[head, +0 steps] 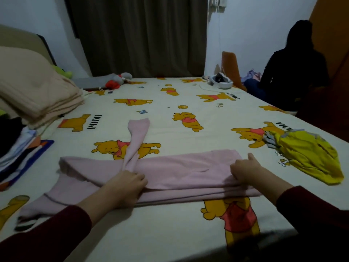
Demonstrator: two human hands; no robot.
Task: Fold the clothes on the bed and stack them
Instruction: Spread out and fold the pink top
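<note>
1. I see the pink garment [170, 169] lying folded in a long band across the bed [170, 233], near the near edge, its layers stacked along the near side.
2. My left hand [125, 188] rests on the middle of the pink garment with its fingers curled, pinching the base of a sleeve [137, 140] that runs away from me toward the middle of the bed.
3. My right hand [245, 172] grips the right end of the pink garment, fingers curled over the folded layers and the thumb sticking up.
4. The garment's other sleeve, with a striped cuff [24, 222], trails toward the near left corner.
5. A crumpled yellow garment [309, 157] lies by the right edge of the bed, just beyond my right hand and apart from the pink one.
6. A stack of folded clothes [17, 148] sits at the left edge, with a beige folded blanket [35, 91] behind it.
7. A stuffed toy [117, 80] lies at the far edge, and a white headset [220, 81] near the far right corner.
8. Another person [294, 69] sits past the right edge, dressed in dark clothes.
</note>
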